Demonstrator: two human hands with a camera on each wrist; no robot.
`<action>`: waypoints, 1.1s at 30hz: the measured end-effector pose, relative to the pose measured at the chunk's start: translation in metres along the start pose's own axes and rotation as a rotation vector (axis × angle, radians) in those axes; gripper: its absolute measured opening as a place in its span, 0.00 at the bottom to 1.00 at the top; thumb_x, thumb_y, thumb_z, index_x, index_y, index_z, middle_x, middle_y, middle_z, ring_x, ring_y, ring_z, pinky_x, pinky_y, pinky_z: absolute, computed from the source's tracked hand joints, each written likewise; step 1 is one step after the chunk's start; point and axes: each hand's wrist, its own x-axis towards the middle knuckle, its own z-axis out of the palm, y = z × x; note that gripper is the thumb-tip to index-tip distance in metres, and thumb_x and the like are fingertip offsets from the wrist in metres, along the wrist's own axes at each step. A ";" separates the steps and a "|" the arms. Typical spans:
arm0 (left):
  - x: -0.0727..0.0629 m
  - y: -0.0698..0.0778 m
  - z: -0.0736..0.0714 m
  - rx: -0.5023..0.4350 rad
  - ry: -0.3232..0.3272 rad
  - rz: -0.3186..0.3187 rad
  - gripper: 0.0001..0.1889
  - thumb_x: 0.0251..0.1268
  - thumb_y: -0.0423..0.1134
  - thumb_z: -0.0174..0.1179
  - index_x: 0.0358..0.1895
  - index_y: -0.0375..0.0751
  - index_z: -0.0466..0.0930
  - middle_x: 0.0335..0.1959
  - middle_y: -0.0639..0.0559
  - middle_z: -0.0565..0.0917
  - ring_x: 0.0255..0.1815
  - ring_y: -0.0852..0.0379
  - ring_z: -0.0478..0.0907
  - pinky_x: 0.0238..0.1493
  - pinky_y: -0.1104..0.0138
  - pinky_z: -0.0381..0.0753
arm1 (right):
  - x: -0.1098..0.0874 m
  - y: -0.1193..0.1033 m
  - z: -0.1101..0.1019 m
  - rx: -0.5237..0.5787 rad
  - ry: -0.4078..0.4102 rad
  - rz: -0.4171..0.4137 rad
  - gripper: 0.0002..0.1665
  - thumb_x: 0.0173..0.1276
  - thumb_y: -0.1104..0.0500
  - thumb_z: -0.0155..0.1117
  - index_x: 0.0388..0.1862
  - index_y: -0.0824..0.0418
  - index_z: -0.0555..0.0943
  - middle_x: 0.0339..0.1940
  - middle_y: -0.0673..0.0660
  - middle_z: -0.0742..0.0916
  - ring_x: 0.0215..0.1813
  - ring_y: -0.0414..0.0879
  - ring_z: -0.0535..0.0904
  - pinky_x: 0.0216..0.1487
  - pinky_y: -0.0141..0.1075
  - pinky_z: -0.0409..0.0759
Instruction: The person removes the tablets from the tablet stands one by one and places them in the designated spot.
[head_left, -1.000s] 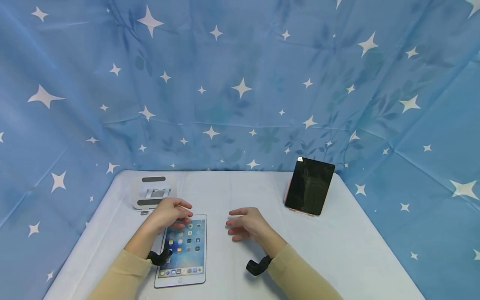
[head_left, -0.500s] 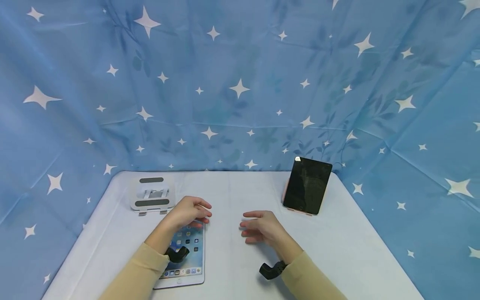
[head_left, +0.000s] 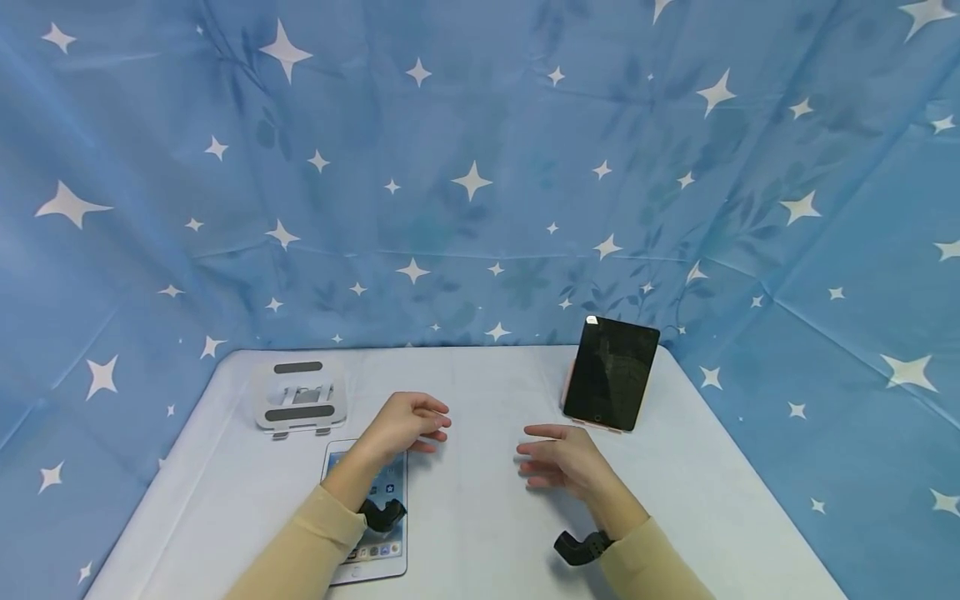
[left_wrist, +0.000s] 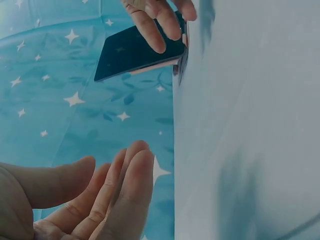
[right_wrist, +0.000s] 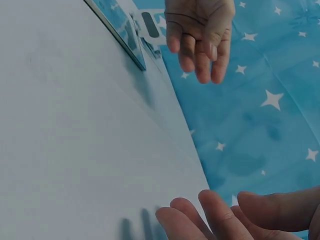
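Observation:
My left hand [head_left: 408, 427] hovers over the top right corner of a white tablet [head_left: 381, 560] whose screen shows app icons. Its fingers are loosely bent and hold nothing. To the right, my right hand [head_left: 564, 460] hangs above the table, fingers relaxed, nothing in it. Beyond that hand a black-screened tablet [head_left: 611, 373] leans upright on a pinkish stand [head_left: 567, 382]. In the left wrist view, fingers of the right hand overlap this dark tablet [left_wrist: 135, 52]. The left forearm covers part of the white tablet.
A pale tablet stand [head_left: 300, 395] with grey pads sits at the back left of the white table [head_left: 480, 533]. Behind the table's far edge hangs a blue curtain [head_left: 450, 208] with white stars. Each wrist wears a black band mount [head_left: 582, 548].
Both hands have moved to the right, the left one partly off the white tablet, the right one closer to the dark tablet. The view has shifted slightly. The tablets and stands stay put.

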 end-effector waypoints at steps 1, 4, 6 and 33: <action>0.001 0.000 0.003 -0.003 -0.006 0.003 0.17 0.79 0.31 0.61 0.64 0.29 0.82 0.55 0.36 0.91 0.46 0.49 0.92 0.44 0.57 0.96 | -0.002 -0.001 -0.004 -0.002 0.011 0.000 0.32 0.76 0.65 0.66 0.77 0.69 0.74 0.58 0.67 0.92 0.43 0.51 0.94 0.45 0.48 0.96; 0.004 0.001 0.011 -0.019 -0.028 0.007 0.17 0.80 0.32 0.61 0.65 0.29 0.81 0.57 0.35 0.90 0.47 0.48 0.92 0.44 0.57 0.96 | -0.007 -0.002 -0.017 -0.010 0.048 0.000 0.32 0.77 0.64 0.67 0.77 0.69 0.74 0.59 0.68 0.91 0.45 0.52 0.94 0.45 0.48 0.96; 0.006 0.001 0.017 -0.032 -0.038 0.008 0.17 0.80 0.33 0.61 0.65 0.29 0.81 0.58 0.35 0.90 0.48 0.48 0.93 0.44 0.57 0.96 | -0.010 -0.002 -0.025 -0.018 0.073 -0.003 0.32 0.77 0.63 0.67 0.77 0.69 0.74 0.59 0.68 0.91 0.46 0.54 0.94 0.45 0.48 0.96; 0.045 0.034 0.079 -0.119 -0.039 -0.009 0.16 0.77 0.33 0.64 0.64 0.42 0.84 0.58 0.45 0.91 0.51 0.51 0.92 0.45 0.59 0.95 | -0.037 -0.009 -0.113 -0.108 0.217 -0.014 0.38 0.81 0.61 0.64 0.84 0.69 0.63 0.64 0.64 0.90 0.54 0.55 0.93 0.51 0.51 0.95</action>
